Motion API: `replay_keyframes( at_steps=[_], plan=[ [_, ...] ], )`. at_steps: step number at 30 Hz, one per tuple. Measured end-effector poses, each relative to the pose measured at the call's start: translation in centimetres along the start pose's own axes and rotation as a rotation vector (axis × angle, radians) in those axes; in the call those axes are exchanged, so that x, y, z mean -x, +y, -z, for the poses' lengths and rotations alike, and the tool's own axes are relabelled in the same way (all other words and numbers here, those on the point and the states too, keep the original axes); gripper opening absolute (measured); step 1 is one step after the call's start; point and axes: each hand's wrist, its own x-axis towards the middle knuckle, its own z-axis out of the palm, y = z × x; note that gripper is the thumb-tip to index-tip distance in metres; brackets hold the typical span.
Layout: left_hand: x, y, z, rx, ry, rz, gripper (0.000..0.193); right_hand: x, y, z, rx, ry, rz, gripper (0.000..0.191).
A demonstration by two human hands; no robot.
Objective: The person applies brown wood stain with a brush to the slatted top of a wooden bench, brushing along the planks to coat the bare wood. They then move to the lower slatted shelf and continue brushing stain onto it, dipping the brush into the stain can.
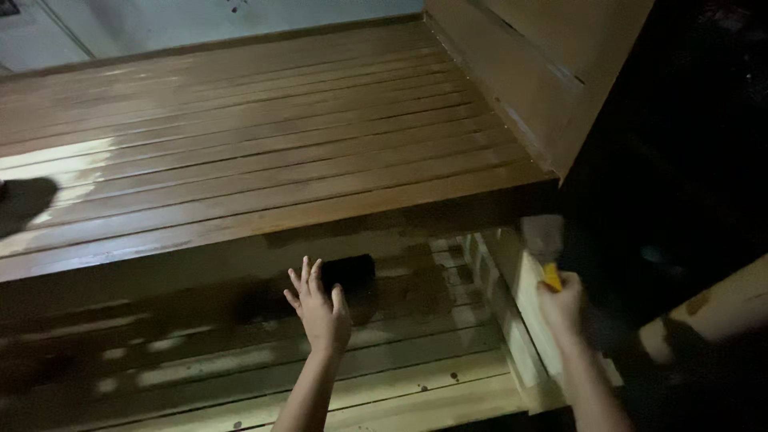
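- Head view, looking down on a slatted wooden platform point(264, 120), upper tier glossy and evenly brown; a lower slatted tier point(384, 376) sits beneath it, part dark and wet-looking, part pale bare wood.
- Risk: the left hand point(320, 308) hovers over or rests on the dark, freshly coated-looking patch of the lower tier. If that coat is wet, the palm could smear it or pick up stain.
- Risk: the paintbrush point(546, 244) stands bristles-up beside the pale upright edge board point(524, 320). Liquid could run down toward the yellow handle and the fingers, or drip onto uncoated slats.
- Risk: light is poor, right side nearly black. Missed strips between slats would be easy to overlook.
- Left hand: spread wide, fingers fanned, holding nothing. Fingertips lie just beside a small dark block-shaped object point(348, 268) on the lower tier; contact with it cannot be confirmed.
- Right hand point(560, 304): closed in a fist around the brush handle, bristles pointing up and away, near the corner where the upper tier meets a slanted wooden panel point(544, 72).
- Dark blurred shape point(24, 200) at the left edge; cannot tell what it is.
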Motion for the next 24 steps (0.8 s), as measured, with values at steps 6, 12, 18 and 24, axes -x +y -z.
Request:
replay_keyframes(
  at_steps=[6, 12, 18, 24],
  plan=[
    [0.5, 0.2, -0.1, 0.006, -0.028, 0.018, 0.056, -4.0, 2.6, 0.4, 0.199, 0.022, 0.006, 0.052],
    [0.0, -1.0, 1.1, -0.012, -0.031, 0.013, 0.056, -6.7, 1.0, -2.4, 0.242, 0.109, 0.051, 0.058],
    [-0.3, -2.7, 2.4, -0.047, -0.024, 0.008, 0.059, -3.2, -5.4, -9.7, 0.275, -0.170, -0.129, 0.078],
    [-0.7, -2.8, 2.2, -0.075, -0.052, 0.032, 0.059, -0.3, -2.7, -6.5, 0.221, -0.140, -0.037, 0.064]
  ],
)
